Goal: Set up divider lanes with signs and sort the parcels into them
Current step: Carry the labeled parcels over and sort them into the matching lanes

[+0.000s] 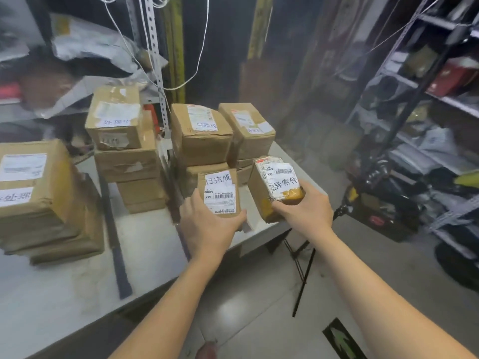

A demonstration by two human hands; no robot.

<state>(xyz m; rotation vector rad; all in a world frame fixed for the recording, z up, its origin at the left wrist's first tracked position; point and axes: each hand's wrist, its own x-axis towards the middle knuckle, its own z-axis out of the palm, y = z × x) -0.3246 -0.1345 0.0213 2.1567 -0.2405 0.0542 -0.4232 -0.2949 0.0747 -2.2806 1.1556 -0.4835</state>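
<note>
My left hand (207, 224) grips a small brown parcel (220, 190) with a white sign on its top, held over the grey table (145, 244). My right hand (303, 211) grips a second small parcel (274, 182), wrapped in tape with a white sign, at the table's right edge. A dark divider strip (116, 244) lies on the table between the left stack and the middle stack. Another dark strip (178, 211) runs just left of my left hand, partly hidden by it.
Stacks of cardboard parcels stand on the table: a large one at left (33, 195), a middle stack (124, 143) and two stacks at the back right (202, 133), (248, 128). Metal shelving (425, 99) with bags fills the right. A folding table leg (303, 275) crosses the tiled floor.
</note>
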